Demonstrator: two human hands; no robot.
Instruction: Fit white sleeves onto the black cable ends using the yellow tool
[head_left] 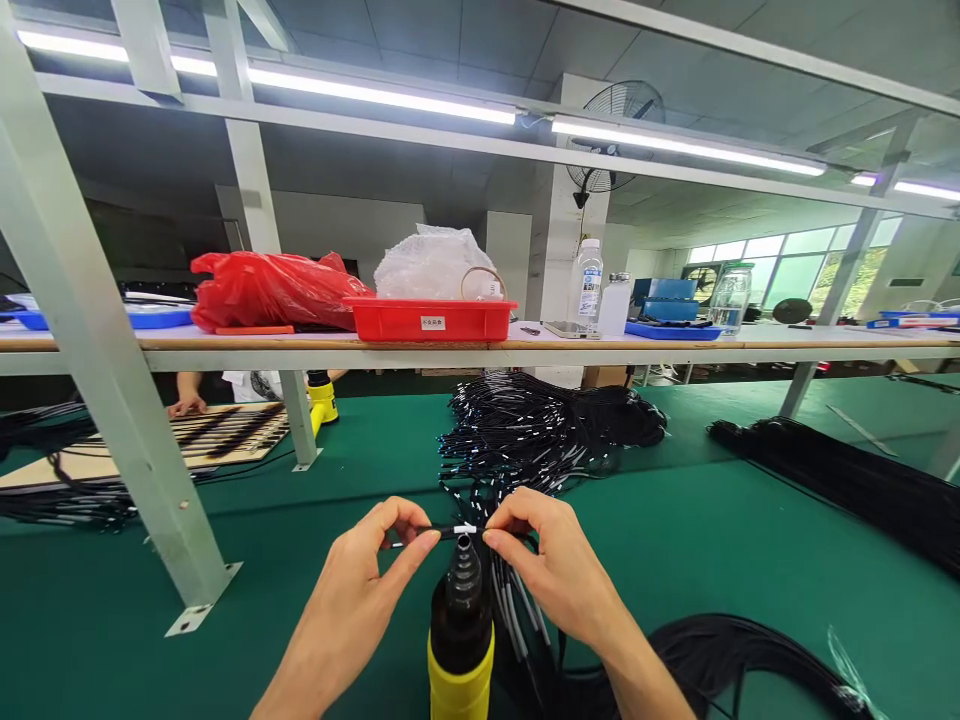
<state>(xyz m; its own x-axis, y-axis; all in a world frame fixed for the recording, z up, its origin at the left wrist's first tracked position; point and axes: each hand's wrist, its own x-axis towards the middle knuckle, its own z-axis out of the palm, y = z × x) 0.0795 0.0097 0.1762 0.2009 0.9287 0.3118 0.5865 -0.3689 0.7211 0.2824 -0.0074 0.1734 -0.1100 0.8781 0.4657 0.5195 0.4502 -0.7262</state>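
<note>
A thin black cable with a white sleeve (465, 529) is stretched level between my two hands. My left hand (358, 575) pinches its left part between thumb and forefinger. On the other side, my right hand (551, 560) pinches the cable just right of the sleeve. Directly below the sleeve stands an upright yellow-and-black heat gun (460, 640), its stepped black nozzle pointing up; whether sleeve and nozzle touch I cannot tell. Behind my right hand, grey-sleeved cable ends (517, 605) lie on the green table (360, 470).
A large bundle of black cables (540, 420) lies ahead, with others (840, 480) at right. A metal post (120, 400) rises at left. The shelf holds a red bin (435, 320) and bottles (590, 285). Another person's hand (187, 402) is near a wooden board (232, 432) and second heat gun (322, 400).
</note>
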